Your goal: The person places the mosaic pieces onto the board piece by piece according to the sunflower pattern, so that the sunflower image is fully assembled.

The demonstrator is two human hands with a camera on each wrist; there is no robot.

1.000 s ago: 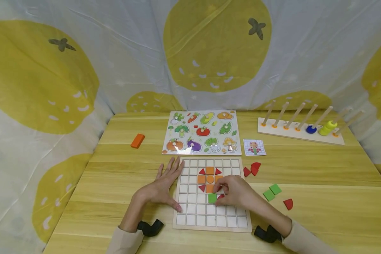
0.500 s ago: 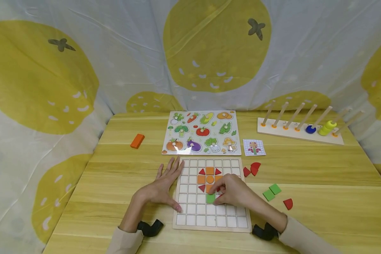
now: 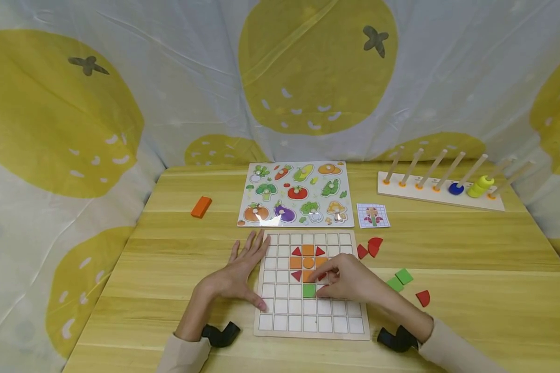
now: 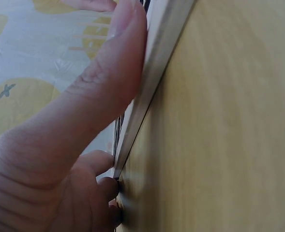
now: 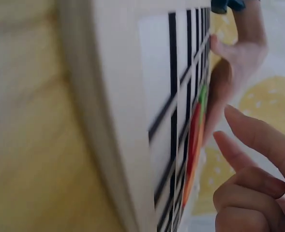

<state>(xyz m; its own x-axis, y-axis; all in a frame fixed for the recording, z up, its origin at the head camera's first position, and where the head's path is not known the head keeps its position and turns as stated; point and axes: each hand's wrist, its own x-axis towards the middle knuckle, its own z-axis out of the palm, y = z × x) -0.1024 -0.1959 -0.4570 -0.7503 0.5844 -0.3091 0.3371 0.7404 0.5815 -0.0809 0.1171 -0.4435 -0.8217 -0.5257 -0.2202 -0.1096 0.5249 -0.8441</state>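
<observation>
A wooden grid board [image 3: 287, 321] lies in front of me, with orange squares, an orange disc [image 3: 308, 263] and red triangles [image 3: 296, 276] arranged in its cells. A green square tile [image 3: 309, 291] sits in a cell just below the lowest orange square. My left hand [image 3: 235, 280] is spread along the board's left edge, thumb and fingertips resting on it. Over the board's right half hovers my right hand [image 3: 350, 280], thumb and index finger parted beside the green tile. In the right wrist view nothing shows between those fingertips [image 5: 232, 113]. Red pieces lie partly hidden under this hand.
Loose red pieces [image 3: 375, 245], green squares [image 3: 404, 276] and a red quarter-circle [image 3: 422, 298] lie right of the board. Behind are a pattern card [image 3: 373, 216], a vegetable knob puzzle [image 3: 294, 176] and a peg stand [image 3: 441, 194]. An orange block [image 3: 201, 206] lies at left.
The green tile has shifted slightly left and now lies square in its cell. My right fingers have drawn back a little to the right from it. The left hand stays in place.
</observation>
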